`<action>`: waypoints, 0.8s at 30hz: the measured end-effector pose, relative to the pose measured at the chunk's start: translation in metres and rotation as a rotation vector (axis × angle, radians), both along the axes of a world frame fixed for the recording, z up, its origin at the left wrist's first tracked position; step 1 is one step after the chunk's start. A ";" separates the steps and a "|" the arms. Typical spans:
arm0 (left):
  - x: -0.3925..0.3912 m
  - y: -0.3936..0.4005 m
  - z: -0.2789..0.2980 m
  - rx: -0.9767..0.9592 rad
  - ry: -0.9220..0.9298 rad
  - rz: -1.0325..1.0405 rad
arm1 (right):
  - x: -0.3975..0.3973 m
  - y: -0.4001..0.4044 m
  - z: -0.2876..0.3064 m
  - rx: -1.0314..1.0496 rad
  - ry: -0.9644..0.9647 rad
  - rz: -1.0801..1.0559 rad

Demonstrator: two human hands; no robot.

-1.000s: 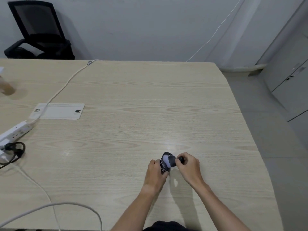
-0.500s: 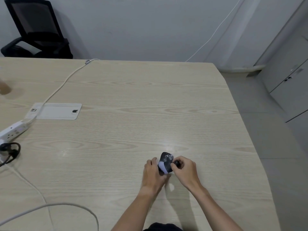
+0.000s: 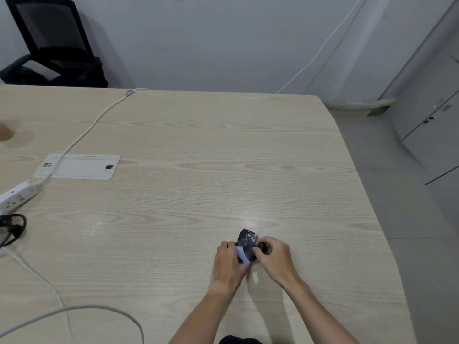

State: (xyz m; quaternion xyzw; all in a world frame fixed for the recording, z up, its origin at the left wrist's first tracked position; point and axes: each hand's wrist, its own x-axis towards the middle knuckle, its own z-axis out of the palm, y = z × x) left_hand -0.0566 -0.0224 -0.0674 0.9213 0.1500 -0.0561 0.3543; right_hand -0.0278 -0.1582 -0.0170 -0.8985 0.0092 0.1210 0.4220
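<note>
Both hands meet at the near right of the wooden table [image 3: 198,170]. The left hand [image 3: 229,263] grips the small dark object [image 3: 247,240] (white-speckled, with a pale band) and the right hand [image 3: 275,256] pinches its right end. Far left, a power strip [image 3: 17,198], white cable [image 3: 82,135], cable plate [image 3: 79,167] and black cord [image 3: 12,228]. Black chair [image 3: 52,45] behind the table, grey cabinet [image 3: 434,120] far right.
</note>
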 end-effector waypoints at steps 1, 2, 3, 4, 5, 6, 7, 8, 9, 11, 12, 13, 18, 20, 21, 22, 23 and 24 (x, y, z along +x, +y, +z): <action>0.000 0.001 0.000 -0.011 0.023 -0.022 | 0.001 -0.001 -0.001 -0.014 -0.015 -0.033; 0.001 0.003 0.000 -0.017 0.054 -0.037 | 0.002 -0.001 -0.001 -0.030 -0.038 -0.069; 0.002 0.004 0.000 -0.023 0.079 -0.043 | 0.003 -0.002 -0.001 -0.044 -0.065 -0.107; 0.003 0.004 0.001 -0.034 0.096 -0.039 | 0.003 -0.002 0.000 -0.048 -0.088 -0.143; 0.003 0.004 0.002 -0.044 0.105 -0.033 | 0.003 -0.002 0.001 -0.035 -0.099 -0.166; 0.004 0.003 0.004 -0.051 0.105 -0.026 | 0.003 -0.001 0.002 -0.005 -0.091 -0.163; 0.003 0.002 0.004 -0.055 0.096 -0.015 | 0.003 -0.001 0.002 0.026 -0.069 -0.132; 0.004 0.002 0.003 -0.052 0.079 -0.001 | 0.002 0.000 0.002 0.040 -0.040 -0.080; 0.004 0.001 0.003 -0.048 0.063 0.016 | 0.002 0.000 0.002 0.033 -0.013 -0.027; 0.004 0.003 0.002 -0.062 0.062 0.023 | 0.003 0.000 0.001 -0.009 -0.001 0.001; 0.004 0.004 0.002 -0.075 0.081 0.007 | 0.004 -0.001 0.000 -0.029 -0.017 -0.028; 0.004 0.004 0.003 -0.087 0.102 -0.008 | 0.004 -0.001 0.000 -0.045 -0.040 -0.071; 0.004 0.006 0.006 -0.104 0.119 -0.010 | 0.004 0.001 0.006 -0.003 -0.063 -0.148; 0.004 0.005 0.006 -0.099 0.108 -0.009 | 0.003 0.002 0.004 0.003 -0.010 -0.096; 0.003 0.006 0.006 -0.103 0.106 -0.010 | 0.003 0.001 0.002 -0.024 -0.006 -0.100; 0.003 0.006 0.006 -0.107 0.111 -0.011 | 0.004 0.000 0.001 -0.056 -0.014 -0.132; 0.002 0.006 0.006 -0.107 0.113 -0.013 | 0.004 -0.002 0.002 -0.086 -0.028 -0.176; 0.001 0.007 0.007 -0.105 0.116 -0.015 | 0.004 -0.003 0.003 -0.108 -0.043 -0.215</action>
